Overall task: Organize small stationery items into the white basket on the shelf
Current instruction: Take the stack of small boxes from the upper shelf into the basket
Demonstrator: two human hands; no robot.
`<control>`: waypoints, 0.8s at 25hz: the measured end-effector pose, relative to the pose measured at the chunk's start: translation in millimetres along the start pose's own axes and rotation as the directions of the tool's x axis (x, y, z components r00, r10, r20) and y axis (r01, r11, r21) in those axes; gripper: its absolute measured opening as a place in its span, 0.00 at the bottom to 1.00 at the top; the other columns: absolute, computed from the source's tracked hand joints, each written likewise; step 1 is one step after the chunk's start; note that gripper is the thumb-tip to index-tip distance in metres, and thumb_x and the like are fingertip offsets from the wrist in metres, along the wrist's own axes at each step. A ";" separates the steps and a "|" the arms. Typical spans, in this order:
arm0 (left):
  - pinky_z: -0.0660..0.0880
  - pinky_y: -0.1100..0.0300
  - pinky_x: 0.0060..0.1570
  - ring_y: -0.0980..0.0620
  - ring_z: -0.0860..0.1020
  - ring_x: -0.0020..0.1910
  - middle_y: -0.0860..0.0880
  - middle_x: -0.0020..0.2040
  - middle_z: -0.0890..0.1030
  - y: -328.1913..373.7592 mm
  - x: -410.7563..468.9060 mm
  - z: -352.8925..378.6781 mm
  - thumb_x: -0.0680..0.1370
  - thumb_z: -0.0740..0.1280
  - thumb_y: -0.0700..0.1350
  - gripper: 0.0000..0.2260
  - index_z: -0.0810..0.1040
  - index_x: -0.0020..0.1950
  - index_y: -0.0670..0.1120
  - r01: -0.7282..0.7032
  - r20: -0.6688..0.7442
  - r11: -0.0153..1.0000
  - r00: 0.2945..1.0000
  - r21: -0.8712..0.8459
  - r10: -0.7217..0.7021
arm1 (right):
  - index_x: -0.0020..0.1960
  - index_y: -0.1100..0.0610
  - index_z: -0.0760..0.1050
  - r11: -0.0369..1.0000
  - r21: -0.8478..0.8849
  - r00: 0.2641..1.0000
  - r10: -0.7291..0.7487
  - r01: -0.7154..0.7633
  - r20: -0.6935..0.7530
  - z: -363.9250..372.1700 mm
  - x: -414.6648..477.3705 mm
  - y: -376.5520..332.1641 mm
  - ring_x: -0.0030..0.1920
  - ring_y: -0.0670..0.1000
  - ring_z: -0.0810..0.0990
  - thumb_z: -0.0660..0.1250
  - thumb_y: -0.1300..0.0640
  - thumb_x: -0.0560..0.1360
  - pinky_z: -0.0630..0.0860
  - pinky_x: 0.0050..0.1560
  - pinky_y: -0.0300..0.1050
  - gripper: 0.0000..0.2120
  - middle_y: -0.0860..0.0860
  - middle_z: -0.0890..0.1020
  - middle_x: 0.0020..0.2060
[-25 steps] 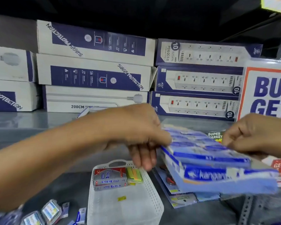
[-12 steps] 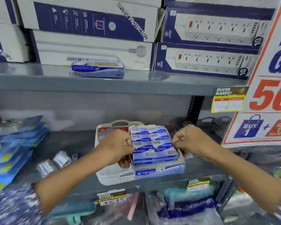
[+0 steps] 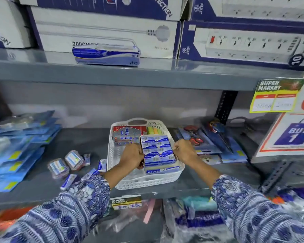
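A white perforated basket (image 3: 128, 183) stands on the middle shelf. In its right half lies a blue carton of small staple boxes (image 3: 157, 149). My left hand (image 3: 132, 156) grips the carton's left edge and my right hand (image 3: 182, 150) grips its right edge. At the basket's back sit red and silver boxes (image 3: 127, 135) and a green-yellow sticky-note pad (image 3: 154, 130). Small loose packets (image 3: 67, 163) lie on the shelf to the basket's left.
A second blue carton (image 3: 106, 54) rests on the upper shelf in front of stacked power-strip boxes (image 3: 244, 41). Blue blister packs (image 3: 18, 149) fill the left; carded scissors (image 3: 209, 142) lie right of the basket. A promo sign (image 3: 291, 135) leans at the right.
Both hands brought the blue carton from chest height down to the middle shelf and set it into the basket's right half. My view tilted downward and pulled back.
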State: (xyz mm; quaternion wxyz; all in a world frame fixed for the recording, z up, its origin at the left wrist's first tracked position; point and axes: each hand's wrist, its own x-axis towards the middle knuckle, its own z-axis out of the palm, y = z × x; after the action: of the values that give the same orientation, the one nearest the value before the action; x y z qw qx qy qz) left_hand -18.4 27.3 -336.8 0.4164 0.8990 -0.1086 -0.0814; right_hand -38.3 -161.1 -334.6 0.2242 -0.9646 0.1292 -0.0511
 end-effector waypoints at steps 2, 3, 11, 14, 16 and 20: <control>0.69 0.69 0.14 0.60 0.72 0.12 0.46 0.23 0.75 -4.7 8.6 5.9 0.76 0.59 0.31 0.16 0.70 0.29 0.42 0.028 -0.003 1.000 1.000 -0.007 -0.028 | 0.28 0.59 0.69 0.998 -0.061 1.000 -0.015 0.015 -0.001 10.1 8.3 1.4 0.40 0.58 0.79 0.62 0.64 0.72 0.67 0.37 0.45 0.14 0.67 0.76 0.36; 0.71 0.67 0.14 0.60 0.73 0.12 0.45 0.23 0.75 -6.3 13.0 9.2 0.76 0.59 0.31 0.15 0.71 0.30 0.41 0.049 -0.003 0.999 0.999 -0.012 -0.049 | 0.31 0.59 0.70 0.993 -0.118 1.000 -0.018 0.017 -0.005 11.3 9.1 -0.2 0.43 0.60 0.81 0.61 0.65 0.72 0.69 0.38 0.47 0.12 0.67 0.79 0.39; 0.81 0.58 0.35 0.47 0.83 0.29 0.37 0.33 0.85 -13.8 32.1 38.8 0.73 0.60 0.30 0.12 0.77 0.32 0.36 0.144 0.079 0.983 0.985 0.110 -0.153 | 0.59 0.65 0.74 0.779 -0.608 0.987 -0.146 0.154 0.064 24.2 19.5 -0.4 0.64 0.58 0.70 0.58 0.70 0.75 0.70 0.61 0.50 0.15 0.61 0.78 0.60; 0.78 0.61 0.31 0.55 0.75 0.19 0.47 0.20 0.77 -16.4 34.5 45.6 0.74 0.58 0.33 0.18 0.70 0.24 0.44 0.186 0.053 0.979 0.980 0.083 -0.191 | 0.59 0.62 0.75 0.703 -0.681 0.978 -0.166 0.206 0.124 35.4 27.4 1.9 0.65 0.57 0.67 0.60 0.66 0.75 0.67 0.63 0.50 0.14 0.57 0.77 0.60; 0.76 0.61 0.27 0.56 0.73 0.18 0.48 0.23 0.74 -17.2 38.5 47.4 0.74 0.58 0.34 0.18 0.69 0.25 0.45 0.198 0.041 0.978 0.979 0.071 -0.201 | 0.59 0.61 0.75 0.656 -0.722 0.975 -0.170 0.219 0.142 37.1 31.9 2.1 0.65 0.57 0.66 0.62 0.64 0.74 0.66 0.65 0.50 0.14 0.56 0.76 0.61; 0.72 0.64 0.18 0.61 0.70 0.12 0.48 0.24 0.74 -23.7 45.2 46.0 0.75 0.61 0.34 0.17 0.68 0.26 0.45 0.218 0.055 0.974 0.974 0.056 -0.221 | 0.60 0.60 0.75 0.590 -0.774 0.972 -0.172 0.230 0.158 38.4 35.1 -0.4 0.65 0.57 0.65 0.62 0.62 0.75 0.63 0.66 0.51 0.14 0.56 0.75 0.62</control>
State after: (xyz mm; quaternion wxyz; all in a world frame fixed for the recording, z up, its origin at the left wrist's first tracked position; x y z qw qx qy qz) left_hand 17.3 -3.3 -386.9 0.3788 0.9127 -0.0232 -0.1514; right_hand 1.6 -154.2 -367.4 -0.2245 -0.9741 0.0212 0.0179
